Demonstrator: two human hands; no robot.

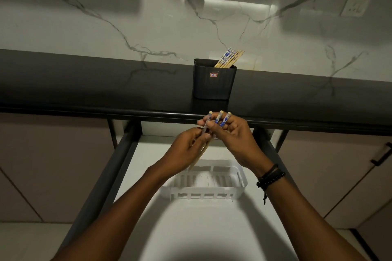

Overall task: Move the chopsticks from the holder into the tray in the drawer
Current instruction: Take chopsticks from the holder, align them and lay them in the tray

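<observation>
A dark square holder (214,82) stands on the black counter with several chopsticks (230,59) leaning to its right side. Both hands meet above the open drawer. My right hand (235,137) grips a bunch of chopsticks (220,119), their blue-and-white tops sticking up between the fingers. My left hand (186,150) pinches the same bunch lower down, and a wooden tip (196,160) slants down toward the white slotted tray (239,182) in the drawer. The tray looks empty where it shows.
The drawer (148,154) has a white floor and dark side rails (99,182). The black counter edge (84,110) runs just above the hands. Cabinet fronts flank the drawer, with a black handle (381,154) at right. A marble wall holds a socket (355,6).
</observation>
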